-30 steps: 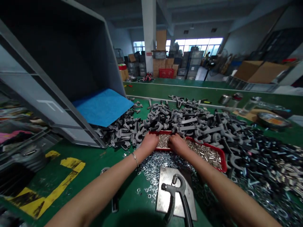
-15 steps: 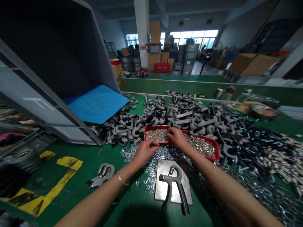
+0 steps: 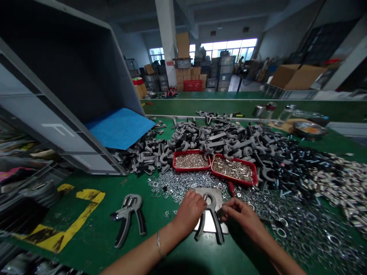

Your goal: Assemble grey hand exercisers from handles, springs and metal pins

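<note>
A grey and black hand grip strengthener lies on a metal plate, its handles toward me. Over its upper left part, my left hand is closed with curled fingers; the exact contact point is hidden. Just right of the strengthener, my right hand holds its thumb and fingertips pinched together. What they hold, if anything, is too small to make out. Another hand grip strengthener, with springs showing, rests on the green table to the left.
Beyond the plate sit two red trays of small metal pins. Loose nuts and washers surround them. Grey handle parts are heaped behind. A large grey crate leans at left. A red-handled tool lies near my right hand.
Both hands have come back from the red tray toward me, the left onto the strengthener and the right beside it. The view has shifted slightly, showing more of the left strengthener.
</note>
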`<state>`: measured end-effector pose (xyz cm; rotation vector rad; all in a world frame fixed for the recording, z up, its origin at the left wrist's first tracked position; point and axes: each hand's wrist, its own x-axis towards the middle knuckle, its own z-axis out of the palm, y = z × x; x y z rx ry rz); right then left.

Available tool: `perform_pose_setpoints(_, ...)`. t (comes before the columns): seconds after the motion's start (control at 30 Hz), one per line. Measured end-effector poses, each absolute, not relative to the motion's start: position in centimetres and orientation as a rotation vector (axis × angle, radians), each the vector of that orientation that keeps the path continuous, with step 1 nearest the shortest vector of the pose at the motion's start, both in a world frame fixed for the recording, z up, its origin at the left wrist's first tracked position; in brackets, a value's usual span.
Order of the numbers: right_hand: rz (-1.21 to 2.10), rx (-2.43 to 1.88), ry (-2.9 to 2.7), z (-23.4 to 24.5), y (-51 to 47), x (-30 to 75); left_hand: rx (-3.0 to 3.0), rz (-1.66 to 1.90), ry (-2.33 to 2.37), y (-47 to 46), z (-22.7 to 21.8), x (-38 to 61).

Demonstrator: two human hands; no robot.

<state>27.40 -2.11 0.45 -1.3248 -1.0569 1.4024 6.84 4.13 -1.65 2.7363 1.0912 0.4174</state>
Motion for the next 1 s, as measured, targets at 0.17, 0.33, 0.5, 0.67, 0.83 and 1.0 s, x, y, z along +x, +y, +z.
perform_pose_setpoints(0.17,1.479,-1.304,-0.876,-1.2,-3.5,26.7,2.909,0.502,0.992,3.7,-2.7,6.5)
perform_pose_setpoints(0.33,1.51,-1.261,-0.834,-1.7,-4.7,26.3,2.972,0.542,0.863,3.8,-3.3,6.0)
perform_pose_setpoints(0.5,1.369,-1.395,-1.097,-1.1,-4.8,26.3,2.906,0.655,0.821,3.8,-3.7,5.7)
perform_pose_setpoints(0.67,0.668,-1.482,-1.781,-1.9,-2.6,25.3,2.533,0.669,0.968,3.0,-3.2,5.5)
perform_pose_setpoints(0.83,0.459,-1.41,-2.008,-3.8,-0.7,24.4,2.23,0.827,1.019,4.8,-2.0,3.8)
perform_pose_setpoints(1.0,0.27,-1.437,-2.145,-4.7,-0.3,24.4,2.278,0.851,1.096,10.3,0.6,2.5)
